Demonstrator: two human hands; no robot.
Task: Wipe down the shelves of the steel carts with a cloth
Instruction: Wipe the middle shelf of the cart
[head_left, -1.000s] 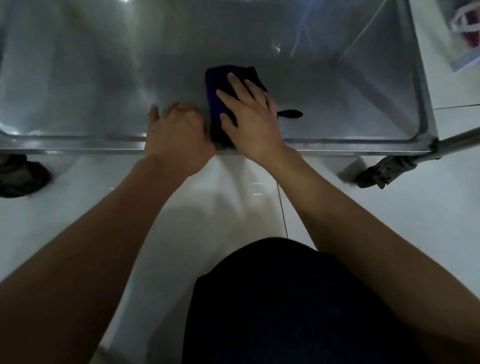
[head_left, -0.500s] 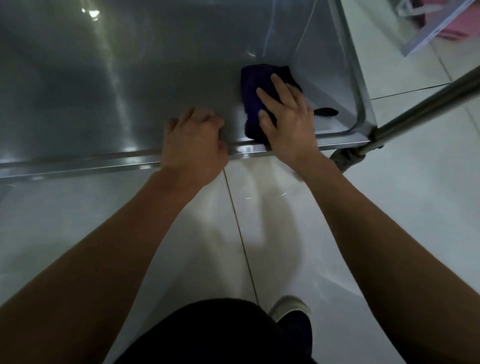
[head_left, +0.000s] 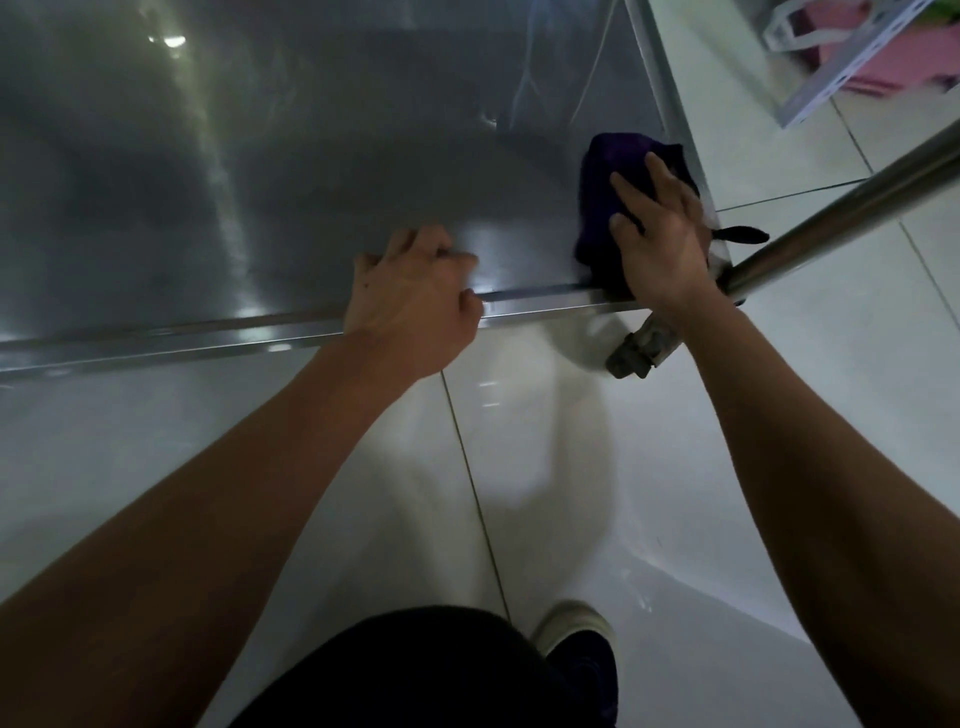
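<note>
Where lettering shows, none reads.

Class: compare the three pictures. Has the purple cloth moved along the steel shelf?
Yes. The cloth, under the right hand, has slid rightward along the shelf, from mid-shelf to the right corner beside the upright post.

Dark purple cloth (head_left: 605, 208) bunched flat in steel shelf's (head_left: 311, 182) near right corner
</note>
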